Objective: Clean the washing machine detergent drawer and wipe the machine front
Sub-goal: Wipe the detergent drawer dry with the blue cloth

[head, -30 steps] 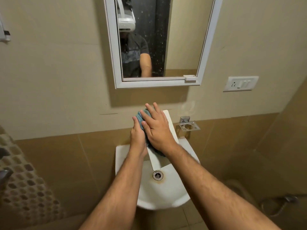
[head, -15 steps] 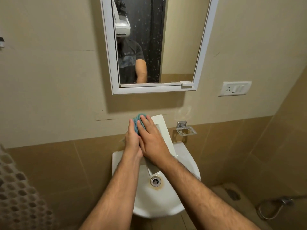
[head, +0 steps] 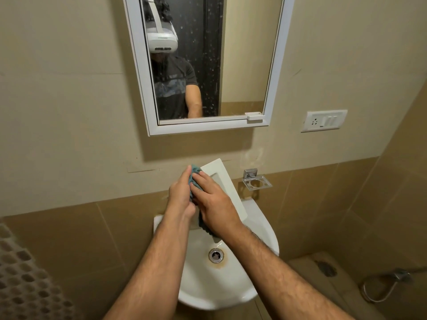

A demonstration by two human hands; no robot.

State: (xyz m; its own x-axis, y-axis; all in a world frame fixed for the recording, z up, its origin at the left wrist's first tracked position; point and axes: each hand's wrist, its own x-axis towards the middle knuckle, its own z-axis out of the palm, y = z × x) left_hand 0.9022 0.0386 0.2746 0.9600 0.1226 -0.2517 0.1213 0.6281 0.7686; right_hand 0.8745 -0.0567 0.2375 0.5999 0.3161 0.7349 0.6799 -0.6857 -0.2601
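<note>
White detergent drawer (head: 225, 188) tilted on end over the sink; teal cloth (head: 193, 179) pressed against its left side.

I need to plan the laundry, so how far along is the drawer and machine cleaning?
Done: the white detergent drawer is out of the machine and held over the sink. In hand: the left hand steadies it while the right hand presses a blue cloth against it. Left: refitting the drawer and wiping the machine front; no washing machine is in view.
</note>
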